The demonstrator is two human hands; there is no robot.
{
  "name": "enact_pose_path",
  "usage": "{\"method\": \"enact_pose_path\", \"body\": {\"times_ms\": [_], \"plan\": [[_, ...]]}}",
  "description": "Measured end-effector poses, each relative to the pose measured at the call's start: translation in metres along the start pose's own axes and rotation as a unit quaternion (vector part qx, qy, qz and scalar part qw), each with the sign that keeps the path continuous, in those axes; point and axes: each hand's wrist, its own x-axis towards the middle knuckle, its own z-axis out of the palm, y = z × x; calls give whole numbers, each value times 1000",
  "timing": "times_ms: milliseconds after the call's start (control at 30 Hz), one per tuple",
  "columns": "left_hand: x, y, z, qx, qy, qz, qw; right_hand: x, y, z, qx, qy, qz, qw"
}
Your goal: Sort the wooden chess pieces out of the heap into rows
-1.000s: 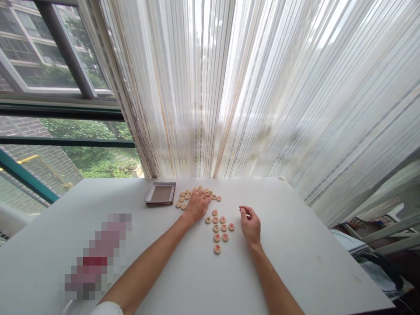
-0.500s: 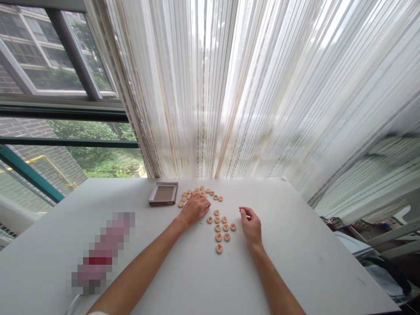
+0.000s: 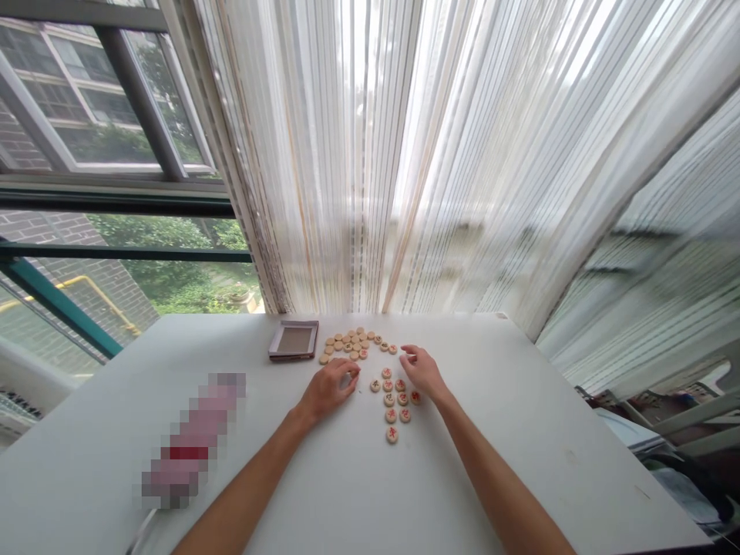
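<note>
Several round wooden chess pieces lie blank side up in a pile (image 3: 352,344) near the table's far edge. A second group of pieces (image 3: 394,401) with red and black characters lies closer to me. My left hand (image 3: 328,388) rests left of the marked group. Its fingers are curled into a pinch, and whatever they hold is hidden. My right hand (image 3: 423,370) sits at the upper right of the marked group, fingers stretched toward the right end of the blank pile and holding nothing I can see.
A small open box (image 3: 294,341) lies left of the blank pile on the white table (image 3: 520,432). A blurred-out object (image 3: 193,439) lies at the near left. Striped sheer curtains hang behind the table, with a window to the left.
My left hand has pulled back from the blank pile toward me and curled its fingers. My right hand has moved forward and left, from beside the marked group up to the pile's right end.
</note>
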Motion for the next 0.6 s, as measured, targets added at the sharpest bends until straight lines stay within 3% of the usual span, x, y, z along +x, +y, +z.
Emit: {"method": "enact_pose_path", "body": {"times_ms": [300, 433, 600], "plan": [[0, -9, -1, -88, 17, -44, 995, 34, -15, 35, 0, -46, -41, 998], [6, -16, -2, -148, 28, -82, 985, 26, -27, 27, 3, -56, -47, 997], [5, -15, 5, -263, 21, -136, 955, -8, -51, 9, 15, -106, -76, 991]]}}
